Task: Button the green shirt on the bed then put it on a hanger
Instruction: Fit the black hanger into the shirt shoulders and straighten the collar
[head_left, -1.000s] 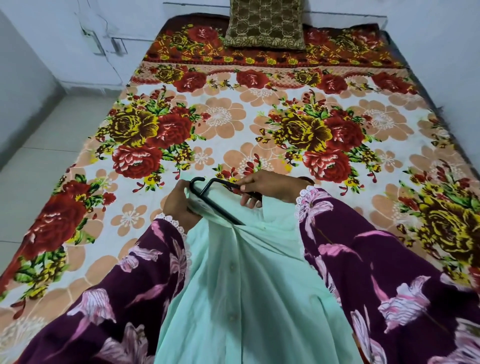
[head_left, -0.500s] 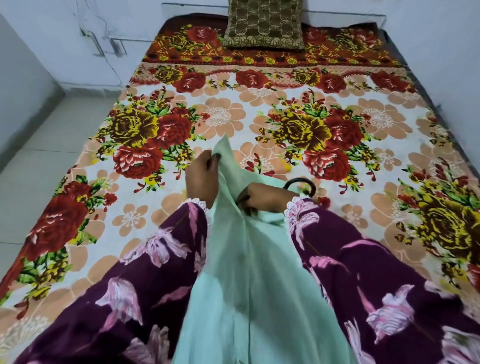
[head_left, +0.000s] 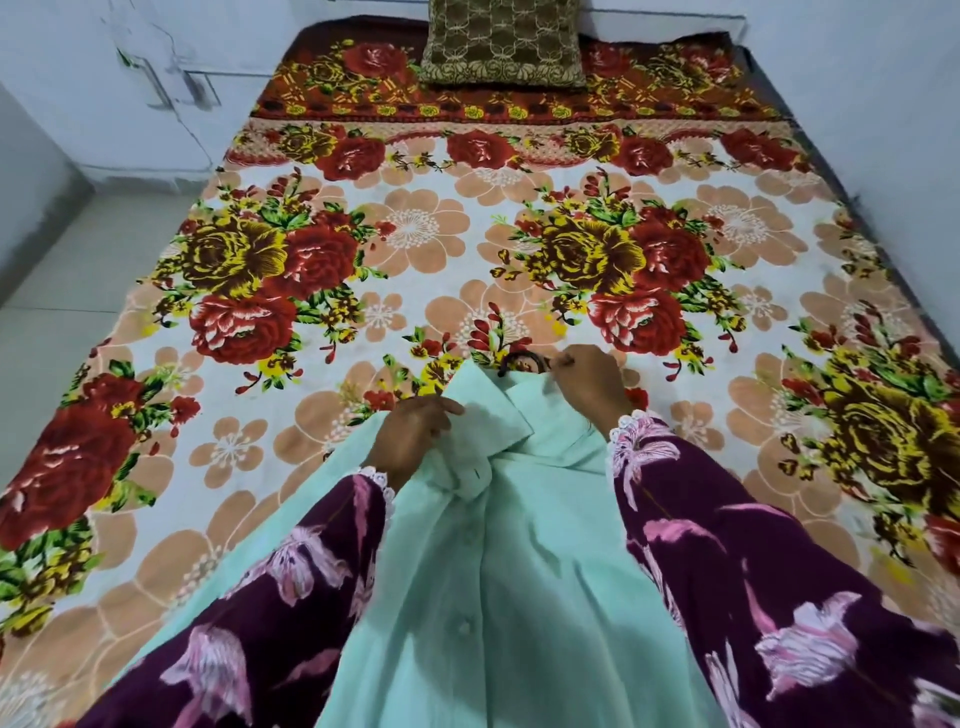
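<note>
Pale blue walls (head_left: 104, 78) and a light tiled floor (head_left: 67, 270) surround the flower-sheeted bed (head_left: 426, 228).

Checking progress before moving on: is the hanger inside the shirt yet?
Inside, apparently: only the hanger hook shows above the shirt collar; its arms are hidden.

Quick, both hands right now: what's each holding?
Left hand: closed on the green shirt collar.
Right hand: pinching the shirt beside the hanger hook.
</note>
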